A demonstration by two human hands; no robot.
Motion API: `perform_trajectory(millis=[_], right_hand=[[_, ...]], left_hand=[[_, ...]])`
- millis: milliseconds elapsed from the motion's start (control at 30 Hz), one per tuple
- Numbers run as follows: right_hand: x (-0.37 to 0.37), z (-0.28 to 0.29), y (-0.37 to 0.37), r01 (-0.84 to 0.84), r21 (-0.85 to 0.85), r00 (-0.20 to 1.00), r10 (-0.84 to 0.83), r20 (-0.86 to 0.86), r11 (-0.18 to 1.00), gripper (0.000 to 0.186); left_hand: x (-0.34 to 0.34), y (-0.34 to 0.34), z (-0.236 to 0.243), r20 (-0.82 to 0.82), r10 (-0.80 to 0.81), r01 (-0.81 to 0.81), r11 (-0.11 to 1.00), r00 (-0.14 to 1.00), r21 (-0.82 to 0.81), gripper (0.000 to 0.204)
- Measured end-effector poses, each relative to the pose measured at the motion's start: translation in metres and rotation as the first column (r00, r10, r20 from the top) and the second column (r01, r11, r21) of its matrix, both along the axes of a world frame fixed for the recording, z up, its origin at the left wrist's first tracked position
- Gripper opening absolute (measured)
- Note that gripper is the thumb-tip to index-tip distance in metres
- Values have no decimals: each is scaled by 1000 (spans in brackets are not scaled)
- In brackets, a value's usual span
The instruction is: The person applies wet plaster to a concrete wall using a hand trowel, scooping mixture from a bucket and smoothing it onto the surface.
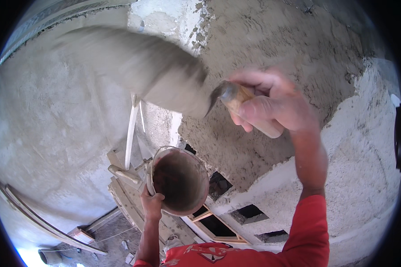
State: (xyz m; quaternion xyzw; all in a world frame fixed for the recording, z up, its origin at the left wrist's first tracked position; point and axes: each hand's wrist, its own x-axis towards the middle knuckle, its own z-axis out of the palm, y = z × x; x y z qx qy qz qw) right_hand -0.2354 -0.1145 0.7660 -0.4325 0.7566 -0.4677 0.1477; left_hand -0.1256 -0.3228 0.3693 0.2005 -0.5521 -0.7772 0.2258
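Observation:
My right hand (272,100) is wrapped round the wooden handle of a trowel (173,75), held up in front of the wall. Its broad blade points to the upper left and is smeared by motion; how much mortar lies on it I cannot tell. Lower down, my left hand (153,204) grips the rim of a round bucket (205,182) at its left side. The bucket's mouth faces up, and its inside is dark, with grey-brown residue on the walls. Fresh rough mortar (272,40) covers much of the wall beyond my right hand.
Wooden planks (128,202) lie under the bucket. A smooth grey wall (44,124) stands to the left, with long curved-looking strips (40,222) near it. Dark openings (248,213) and a wooden frame (216,226) sit low in the pale wall. Rubble lies on the floor (113,231).

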Motion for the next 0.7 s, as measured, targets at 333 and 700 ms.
perform_trajectory(millis=[333,700], right_hand=[[-57,35,121,807,-235,415,-803,-428,542,37],[-5,-162,94,355,762,864,-501,-46,542,44]], left_hand=[[8,2,-30,154,-80,81,997,985,1,58],[-12,18,-11,23,-137,137,990,990,-11,55]])
